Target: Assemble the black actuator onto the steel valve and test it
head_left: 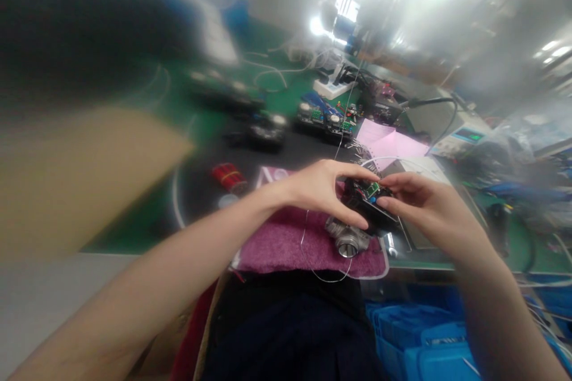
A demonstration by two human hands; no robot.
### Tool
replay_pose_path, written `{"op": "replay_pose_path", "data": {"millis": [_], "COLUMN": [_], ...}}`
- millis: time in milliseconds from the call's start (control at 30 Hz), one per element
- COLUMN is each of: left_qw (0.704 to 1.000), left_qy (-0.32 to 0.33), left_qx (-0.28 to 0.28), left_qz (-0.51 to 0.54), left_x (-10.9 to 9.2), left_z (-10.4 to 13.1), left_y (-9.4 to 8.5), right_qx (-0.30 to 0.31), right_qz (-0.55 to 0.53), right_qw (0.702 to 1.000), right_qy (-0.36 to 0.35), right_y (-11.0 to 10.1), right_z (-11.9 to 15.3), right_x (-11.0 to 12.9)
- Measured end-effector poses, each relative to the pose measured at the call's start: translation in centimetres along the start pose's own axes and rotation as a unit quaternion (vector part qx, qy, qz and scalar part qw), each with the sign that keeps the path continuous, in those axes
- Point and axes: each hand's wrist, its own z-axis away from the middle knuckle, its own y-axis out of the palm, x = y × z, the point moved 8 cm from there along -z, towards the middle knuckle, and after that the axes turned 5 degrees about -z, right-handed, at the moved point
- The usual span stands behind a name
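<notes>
Between both hands is a black housing with a small green circuit board (372, 190) in it, held above a purple towel. My left hand (328, 187) curves around the housing's left side, thumb low and fingers along the top edge. With thumb and fingertips, my right hand (413, 199) pinches the right side of the housing near the board; the exact contact is partly hidden. Just below, a grey metal part with a round lens-like opening (347, 245) lies on the purple towel (281, 247). A thin wire loops over the towel beside it.
Further back are similar black units with boards (324, 119), pink paper (391, 143), scattered screws and an instrument with a lit display (468, 134). A red bundle (229, 176) lies left of the towel. Blue bins (415, 333) stand below the table edge. The surroundings are blurred.
</notes>
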Motion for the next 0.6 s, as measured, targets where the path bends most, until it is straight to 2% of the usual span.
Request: {"op": "replay_pose_path", "data": {"millis": [433, 600], "left_qw": [1.000, 1.000], "left_qy": [0.001, -0.002], "left_qx": [-0.018, -0.006], "left_qz": [-0.012, -0.003], "left_x": [0.46, 0.40], "left_z": [-0.13, -0.20], "left_y": [-0.03, 0.05], "right_qx": [-0.029, -0.024], "right_qz": [-0.060, -0.086], "right_qw": [0.998, 0.996], "right_qy": [0.008, 0.008], "right_y": [-0.26, 0.01], "right_z": [0.05, -0.05], "right_x": [-0.26, -0.23]}}
